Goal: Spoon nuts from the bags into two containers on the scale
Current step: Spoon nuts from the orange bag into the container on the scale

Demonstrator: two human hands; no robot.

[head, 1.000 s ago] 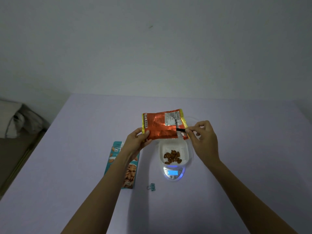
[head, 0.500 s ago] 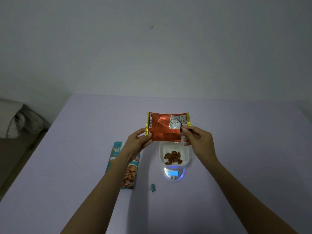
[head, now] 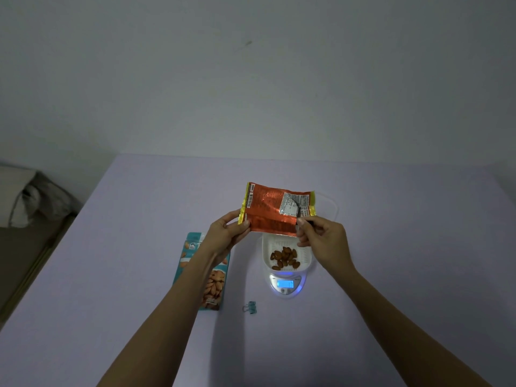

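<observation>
My left hand grips the left edge of an orange foil nut bag, held upright above the table. At the bag's lower right corner, my right hand pinches a thin dark spoon handle; the spoon's bowl is hidden. Just below the bag, a white container sits on a small digital scale with a lit blue display. Several almonds lie in the container. A clear container's rim shows behind the bag on the right.
A teal almond bag lies flat left of the scale, partly under my left forearm. A small teal binder clip rests in front of it. The lilac table ends at a wall behind; bedding lies off its left edge.
The orange bag has turned from tilted to nearly level and shifted slightly right. My right hand has moved left and down to the bag's lower right corner.
</observation>
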